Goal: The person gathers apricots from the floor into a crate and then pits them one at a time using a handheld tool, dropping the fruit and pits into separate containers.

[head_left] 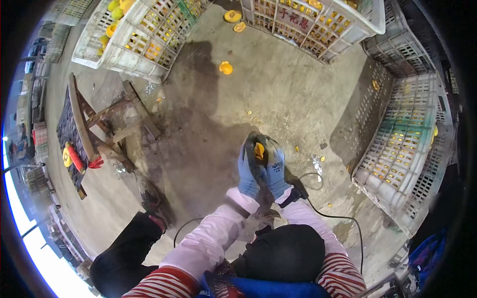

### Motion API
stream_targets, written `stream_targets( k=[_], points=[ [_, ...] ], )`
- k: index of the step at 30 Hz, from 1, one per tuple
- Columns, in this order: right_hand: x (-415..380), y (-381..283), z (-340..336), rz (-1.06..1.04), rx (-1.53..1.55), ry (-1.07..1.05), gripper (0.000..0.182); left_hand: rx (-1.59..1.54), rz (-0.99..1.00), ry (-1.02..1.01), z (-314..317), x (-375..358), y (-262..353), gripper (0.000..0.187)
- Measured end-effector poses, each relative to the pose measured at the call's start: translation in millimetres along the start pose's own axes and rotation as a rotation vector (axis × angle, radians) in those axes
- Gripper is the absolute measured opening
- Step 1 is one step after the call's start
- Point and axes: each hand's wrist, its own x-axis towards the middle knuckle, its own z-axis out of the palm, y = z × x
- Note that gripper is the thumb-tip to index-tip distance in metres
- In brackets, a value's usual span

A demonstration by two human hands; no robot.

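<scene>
In the head view, my left hand (246,166) and my right hand (274,166) are side by side in blue gloves with dark palms. Both are closed around a yellow-orange fruit piece (259,150), held above the concrete floor between my legs. Its exact kind I cannot make out, and the gloves hide much of it. A dark strap with a cable (323,214) circles my right wrist.
Crates with yellow fruit stand around me: a white crate (141,42) at upper left, another crate (308,25) at the top, a third crate (397,144) at right. Left is a wooden stool (82,116) with a red-orange object (74,157). A fruit piece (226,67) lies on the floor.
</scene>
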Motion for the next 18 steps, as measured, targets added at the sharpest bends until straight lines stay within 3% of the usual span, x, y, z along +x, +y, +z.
stream_targets(
  k=[1,3,5,6,7,8,9,12,13,14,15,17,18],
  points=[
    [-12,1,11,0.046,-0.047,0.004,0.042,-0.04,0.001,0.019,20,-8,6,0.028],
    [-28,11,28,-0.055,-0.272,0.078,0.042,-0.12,0.005,0.057,61,-26,20,0.021],
    [-31,9,30,0.405,0.474,-0.075,0.038,-0.268,-0.126,-0.116,40,-18,21,0.022],
    [-28,10,30,0.47,0.686,-0.017,0.036,0.476,0.182,-0.223,34,-14,14,0.024],
    [-20,9,29,0.532,0.899,0.051,0.036,1.198,0.543,-0.108,32,-11,9,0.028],
    [-1,1,8,0.52,1.024,0.085,0.032,1.02,0.471,-0.118,64,-18,14,0.029],
    [19,-7,-13,0.505,1.15,0.118,0.029,0.966,0.519,-0.137,94,-25,21,0.03],
    [112,-69,-112,0.284,1.344,0.351,0.042,1.057,0.939,-0.357,215,-38,51,0.034],
    [150,-82,-143,0.186,1.322,0.374,0.04,1.279,1.156,-0.406,252,-30,61,0.035],
    [186,-87,-168,0.034,1.161,0.461,0.034,1.792,1.534,-0.29,281,-12,72,0.041],
    [226,-92,-197,-0.013,1.213,0.413,0.037,2.165,2.03,-0.005,311,6,82,0.047],
    [334,-68,-236,-0.566,-0.424,0.937,0.038,2.151,1.866,-0.273,312,11,100,0.048],
    [352,-56,-239,-0.511,-0.002,0.843,0.034,2.138,1.771,-0.401,309,9,112,0.049]
  ],
)
